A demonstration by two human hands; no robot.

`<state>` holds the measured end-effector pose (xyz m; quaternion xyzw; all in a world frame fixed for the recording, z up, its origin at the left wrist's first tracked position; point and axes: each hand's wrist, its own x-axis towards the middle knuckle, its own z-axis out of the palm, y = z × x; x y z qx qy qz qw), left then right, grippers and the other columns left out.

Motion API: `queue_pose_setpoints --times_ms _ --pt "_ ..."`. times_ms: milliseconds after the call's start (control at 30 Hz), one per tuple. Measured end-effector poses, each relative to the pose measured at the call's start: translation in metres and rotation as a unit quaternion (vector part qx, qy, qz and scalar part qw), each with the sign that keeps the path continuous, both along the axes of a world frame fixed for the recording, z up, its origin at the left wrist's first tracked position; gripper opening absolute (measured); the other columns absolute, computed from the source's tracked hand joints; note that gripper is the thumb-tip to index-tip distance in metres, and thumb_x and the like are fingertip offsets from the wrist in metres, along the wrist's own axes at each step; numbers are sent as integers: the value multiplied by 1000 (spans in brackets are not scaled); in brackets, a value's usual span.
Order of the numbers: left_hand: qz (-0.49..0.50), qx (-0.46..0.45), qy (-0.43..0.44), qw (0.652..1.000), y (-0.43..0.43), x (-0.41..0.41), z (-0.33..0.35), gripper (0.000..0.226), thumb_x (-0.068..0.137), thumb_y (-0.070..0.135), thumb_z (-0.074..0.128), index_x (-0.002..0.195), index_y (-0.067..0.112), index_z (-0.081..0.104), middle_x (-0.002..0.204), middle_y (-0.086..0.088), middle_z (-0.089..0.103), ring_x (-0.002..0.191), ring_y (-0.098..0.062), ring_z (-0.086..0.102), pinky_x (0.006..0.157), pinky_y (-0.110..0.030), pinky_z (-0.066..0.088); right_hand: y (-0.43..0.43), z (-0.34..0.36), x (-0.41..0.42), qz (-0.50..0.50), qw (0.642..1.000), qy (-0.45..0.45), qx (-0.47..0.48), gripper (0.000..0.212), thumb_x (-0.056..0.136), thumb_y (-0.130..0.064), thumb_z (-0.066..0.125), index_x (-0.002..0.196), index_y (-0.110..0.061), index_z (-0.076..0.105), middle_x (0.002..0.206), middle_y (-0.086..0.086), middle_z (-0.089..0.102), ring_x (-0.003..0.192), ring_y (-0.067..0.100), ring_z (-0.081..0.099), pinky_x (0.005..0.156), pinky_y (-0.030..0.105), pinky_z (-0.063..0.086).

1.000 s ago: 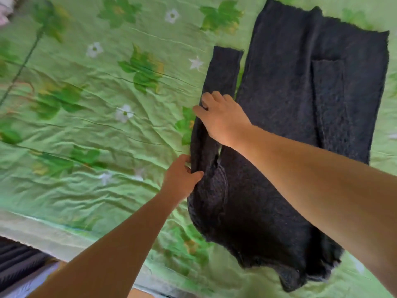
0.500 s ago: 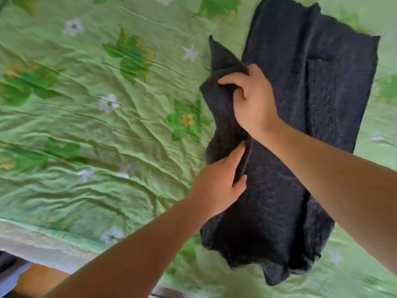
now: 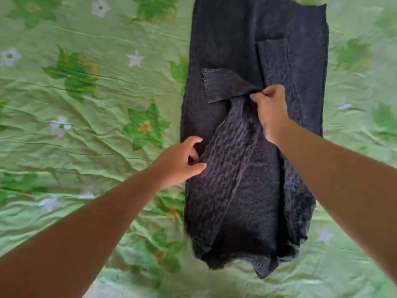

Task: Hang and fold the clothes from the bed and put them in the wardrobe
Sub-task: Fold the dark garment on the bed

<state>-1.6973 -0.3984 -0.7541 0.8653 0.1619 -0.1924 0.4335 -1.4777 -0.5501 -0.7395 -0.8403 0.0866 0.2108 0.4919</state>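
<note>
Green bedsheet [image 3: 86, 151] under dark sweater [image 3: 225, 39]; L hand [image 3: 178, 162], R hand [image 3: 271, 109] pinch its folded sleeve [image 3: 225, 151].

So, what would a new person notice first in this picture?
A dark knitted sweater lies right of centre on a green flowered sheet. Its sleeve is folded diagonally across the body; the right hand pinches it near the middle, and the left hand grips its edge lower left.
</note>
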Motion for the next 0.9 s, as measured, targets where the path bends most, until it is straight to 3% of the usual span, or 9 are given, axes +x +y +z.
queue_pose_setpoints --times_ms 100,167,233,400,467,533,633,767,900 --pt "-80 49 59 994 15 9 4 42 85 50 71 115 22 62 83 13 59 74 -9 58 59 -21 39 7 -3 16 49 995 87 -16 39 92 -35 71 123 -18 53 106 -1 63 90 17 64 66 33 53" --pt "-101 62 100 988 25 8 5 36 87 49 69 106 18 66 85 5 63 77 -15 62 61 -29 47 9 -6 23 79 990 113 -11 26 93 -26 71 115 -14 66 110 9 70 98 27 70 77 43 61" --pt "-91 69 140 984 37 3 6 31 90 43 70 105 16 65 81 3 60 68 -11 57 56 -26 43 13 -6 28 77 990 117 24 9 97 -23 65 103 -19 70 110 8 72 100 26 70 73 42 62" --pt "-83 95 183 975 51 2 7 25 87 41 72 85 21 58 82 2 61 74 -18 59 58 -29 39 24 -6 30 28 991 131 26 27 102 -39 52 115 -17 60 119 6 65 103 25 65 62 35 60" --pt "-30 84 148 985 46 16 10 24 88 45 70 91 23 62 82 3 64 74 -15 61 63 -31 48 20 -10 31 122 986 41 -110 26 100 -28 55 121 -14 49 124 14 58 101 32 62 66 43 59" --pt "32 69 99 992 40 34 10 27 90 43 69 106 21 64 86 5 69 79 -14 65 76 -34 53 16 -12 33 266 930 -100 -235 41 95 -18 59 131 -16 40 127 19 49 98 38 57 74 48 54" --pt "65 55 37 996 32 65 5 34 93 36 67 122 21 58 93 6 71 85 -16 66 82 -34 52 23 -15 37 357 868 -213 -273 55 96 -18 57 147 -20 35 134 20 42 110 41 50 87 49 50" --pt "124 -9 -21 992 21 111 -4 41 93 28 67 132 22 53 105 -1 64 89 -18 66 87 -40 55 36 -15 54 262 923 -207 -193 24 104 -26 48 118 -10 59 111 14 61 96 32 58 75 40 45" --pt "190 -95 -67 975 15 157 -6 27 91 20 69 115 32 61 115 -3 62 87 -13 68 87 -33 54 57 -7 76 74 994 28 76 20 103 -18 47 109 -10 64 108 17 69 98 34 66 83 48 57"
